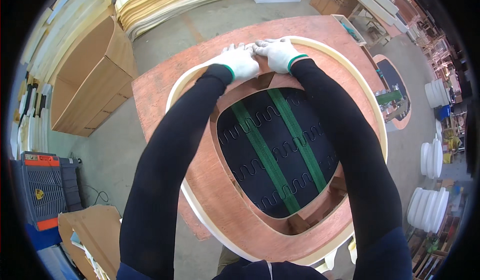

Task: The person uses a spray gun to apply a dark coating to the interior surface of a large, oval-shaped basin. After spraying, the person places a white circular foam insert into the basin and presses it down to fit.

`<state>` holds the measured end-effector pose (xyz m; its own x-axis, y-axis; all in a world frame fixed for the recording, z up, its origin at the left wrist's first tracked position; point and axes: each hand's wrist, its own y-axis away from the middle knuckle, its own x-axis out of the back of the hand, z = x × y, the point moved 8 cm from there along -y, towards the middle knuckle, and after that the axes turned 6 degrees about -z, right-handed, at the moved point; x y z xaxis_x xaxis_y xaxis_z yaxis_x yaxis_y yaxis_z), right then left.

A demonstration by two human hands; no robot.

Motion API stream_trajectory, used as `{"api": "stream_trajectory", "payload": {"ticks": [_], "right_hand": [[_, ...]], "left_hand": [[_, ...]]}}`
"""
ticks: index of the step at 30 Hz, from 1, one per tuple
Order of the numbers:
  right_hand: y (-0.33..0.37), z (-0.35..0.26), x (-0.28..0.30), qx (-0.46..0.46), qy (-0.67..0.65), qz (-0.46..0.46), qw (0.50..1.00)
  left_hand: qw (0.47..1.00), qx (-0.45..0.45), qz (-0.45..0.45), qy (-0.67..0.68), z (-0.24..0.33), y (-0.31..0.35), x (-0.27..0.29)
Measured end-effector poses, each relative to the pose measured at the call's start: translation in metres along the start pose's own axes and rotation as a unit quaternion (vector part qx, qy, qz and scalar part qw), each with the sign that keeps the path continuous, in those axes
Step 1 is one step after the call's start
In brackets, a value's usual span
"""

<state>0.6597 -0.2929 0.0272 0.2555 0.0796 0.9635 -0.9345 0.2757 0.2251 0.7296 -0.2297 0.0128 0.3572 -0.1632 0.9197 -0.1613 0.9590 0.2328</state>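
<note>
A large oval plywood frame (202,195) lies in front of me, with a cream foam strip (320,45) along its outer edge. Both hands wear white gloves with green cuffs and meet side by side at the frame's far rim. My left hand (239,61) has its fingers bent over the strip there. Close beside it, my right hand (278,53) grips the same stretch, thumb side toward the left hand. Through the frame's opening show black fabric (232,152), wavy springs and two green webbing bands (261,152). The fingers cover the strip beneath them.
A plywood-topped table (155,87) supports the frame. On the left stand an open cardboard box (95,87) and a grey-orange case (42,190). Foam sheets (170,5) are stacked beyond the table. A smaller oval piece (395,80) with green webbing is at the right.
</note>
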Motion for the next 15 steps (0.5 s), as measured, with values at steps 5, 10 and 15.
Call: {"api": "stream_trajectory", "payload": {"ticks": [5, 10, 15], "right_hand": [[0.056, 0.02, 0.041, -0.024, -0.075, 0.115, 0.99], [0.181, -0.019, 0.094, 0.053, -0.1, 0.198, 0.974], [0.305, -0.024, 0.102, -0.03, -0.119, 0.133, 0.983]], "left_hand": [[0.998, -0.008, 0.06, 0.017, -0.034, 0.009, 0.052], [0.989, 0.058, 0.113, -0.078, -0.02, 0.047, -0.011], [0.969, -0.028, -0.068, 0.235, -0.009, 0.058, 0.029]]}}
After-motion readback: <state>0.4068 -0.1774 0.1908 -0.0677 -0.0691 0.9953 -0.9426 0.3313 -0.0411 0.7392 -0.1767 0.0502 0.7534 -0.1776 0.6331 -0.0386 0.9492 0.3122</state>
